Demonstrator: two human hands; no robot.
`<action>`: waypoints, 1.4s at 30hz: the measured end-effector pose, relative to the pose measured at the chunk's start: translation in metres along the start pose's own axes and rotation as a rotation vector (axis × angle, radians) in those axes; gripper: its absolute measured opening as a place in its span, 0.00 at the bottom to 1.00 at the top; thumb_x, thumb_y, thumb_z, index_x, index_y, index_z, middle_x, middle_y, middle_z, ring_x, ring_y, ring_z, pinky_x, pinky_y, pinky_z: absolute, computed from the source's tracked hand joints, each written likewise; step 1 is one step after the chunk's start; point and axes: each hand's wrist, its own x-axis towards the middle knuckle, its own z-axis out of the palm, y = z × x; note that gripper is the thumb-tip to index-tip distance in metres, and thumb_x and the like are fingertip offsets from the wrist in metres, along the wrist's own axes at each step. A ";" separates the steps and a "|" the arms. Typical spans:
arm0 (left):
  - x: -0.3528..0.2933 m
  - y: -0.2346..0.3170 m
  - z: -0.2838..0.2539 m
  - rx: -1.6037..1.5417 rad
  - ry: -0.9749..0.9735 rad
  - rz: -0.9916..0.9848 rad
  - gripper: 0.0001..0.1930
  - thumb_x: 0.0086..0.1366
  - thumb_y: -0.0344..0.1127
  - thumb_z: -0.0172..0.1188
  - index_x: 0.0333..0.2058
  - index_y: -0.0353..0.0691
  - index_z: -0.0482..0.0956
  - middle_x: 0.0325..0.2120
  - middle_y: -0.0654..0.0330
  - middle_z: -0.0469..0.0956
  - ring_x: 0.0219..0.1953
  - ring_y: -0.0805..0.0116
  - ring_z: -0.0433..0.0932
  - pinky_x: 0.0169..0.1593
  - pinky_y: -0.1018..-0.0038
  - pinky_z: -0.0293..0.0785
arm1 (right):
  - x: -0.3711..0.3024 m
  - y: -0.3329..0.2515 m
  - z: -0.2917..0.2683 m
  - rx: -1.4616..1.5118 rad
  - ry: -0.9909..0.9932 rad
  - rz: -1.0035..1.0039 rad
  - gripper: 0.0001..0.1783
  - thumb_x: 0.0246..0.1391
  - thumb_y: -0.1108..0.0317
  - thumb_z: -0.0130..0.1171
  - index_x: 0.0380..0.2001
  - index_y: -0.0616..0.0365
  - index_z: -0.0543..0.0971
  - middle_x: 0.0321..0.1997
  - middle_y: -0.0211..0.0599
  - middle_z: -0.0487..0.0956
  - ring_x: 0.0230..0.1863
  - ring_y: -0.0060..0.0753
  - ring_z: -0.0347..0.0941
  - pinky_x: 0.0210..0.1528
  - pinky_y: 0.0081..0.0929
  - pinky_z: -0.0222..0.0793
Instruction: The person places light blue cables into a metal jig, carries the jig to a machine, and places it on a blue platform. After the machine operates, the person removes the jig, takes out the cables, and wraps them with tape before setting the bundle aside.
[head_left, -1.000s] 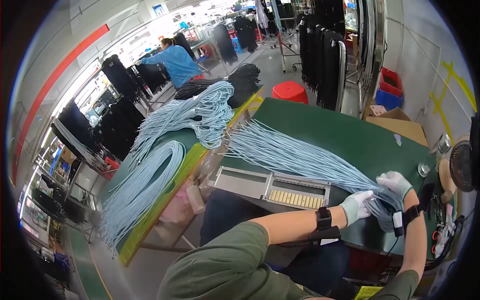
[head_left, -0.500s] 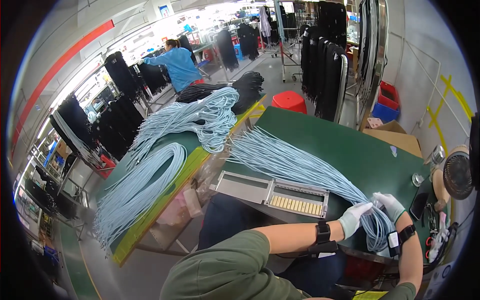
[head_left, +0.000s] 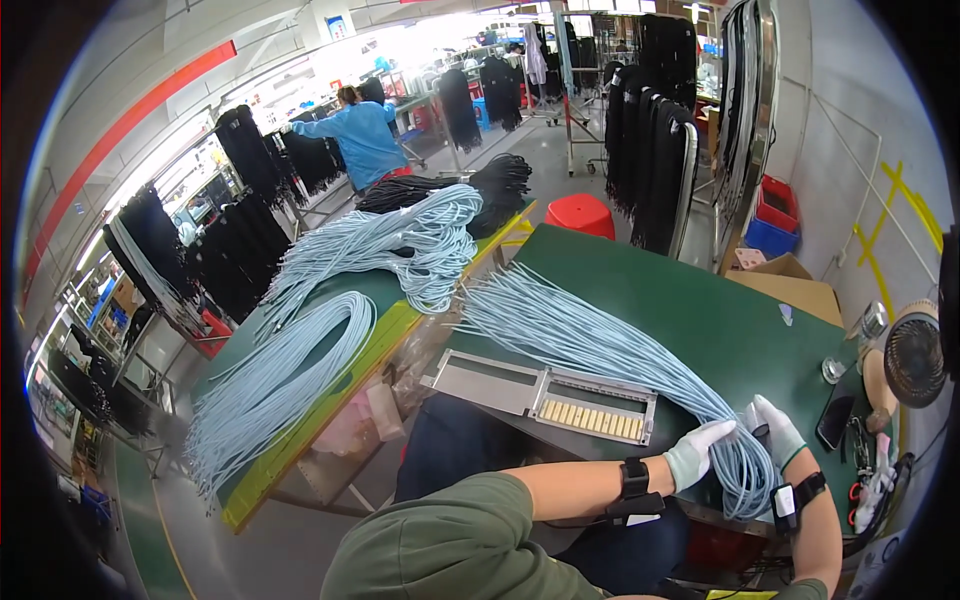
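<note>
A long bundle of light-blue cables point(head_left: 620, 340) runs across the green table point(head_left: 650, 265), its near end looped back. White-gloved, my left hand point(head_left: 697, 455) grips the bundle from the left, just above the loop. On the bundle's right side is my right hand point(head_left: 780, 432), also gloved, its fingers closed together. A small dark piece point(head_left: 761, 431) shows at its fingers, too small to name. Left of my hands lies a metal frame fixture point(head_left: 590, 405) with a row of pale yellowish pieces in one half.
More light-blue cable bundles point(head_left: 290, 370) and black cables point(head_left: 500, 185) lie on the left table, edged in yellow point(head_left: 330, 410). A phone point(head_left: 834, 423), scissors point(head_left: 855, 492) and a small fan point(head_left: 914, 350) are at right. Farther back are a red stool point(head_left: 580, 215) and a person in blue point(head_left: 355, 135).
My view has shifted slightly. My left hand stays on the cable bundle, while my right hand has turned and its fingers now show a small dark piece. The person in blue has turned away.
</note>
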 end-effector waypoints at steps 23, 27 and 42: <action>-0.012 0.100 0.047 0.106 -0.020 -0.146 0.09 0.69 0.38 0.57 0.45 0.43 0.76 0.41 0.58 0.79 0.47 0.56 0.76 0.57 0.47 0.70 | -0.015 -0.003 0.139 0.277 -0.225 -0.006 0.22 0.70 0.55 0.49 0.55 0.61 0.72 0.42 0.39 0.82 0.37 0.30 0.78 0.41 0.30 0.77; 0.024 0.091 0.041 0.031 0.032 -0.409 0.11 0.69 0.37 0.59 0.45 0.38 0.76 0.42 0.56 0.80 0.46 0.55 0.78 0.57 0.51 0.72 | -0.062 0.072 0.060 0.074 -0.079 -0.077 0.24 0.71 0.54 0.46 0.58 0.61 0.68 0.36 0.37 0.81 0.30 0.29 0.77 0.31 0.28 0.76; 0.020 0.073 0.006 0.180 0.027 -0.446 0.09 0.66 0.39 0.64 0.36 0.40 0.80 0.33 0.59 0.81 0.38 0.64 0.78 0.45 0.64 0.75 | -0.098 0.003 0.145 -1.980 0.227 -1.097 0.13 0.50 0.61 0.62 0.38 0.53 0.79 0.42 0.39 0.77 0.49 0.43 0.74 0.52 0.41 0.70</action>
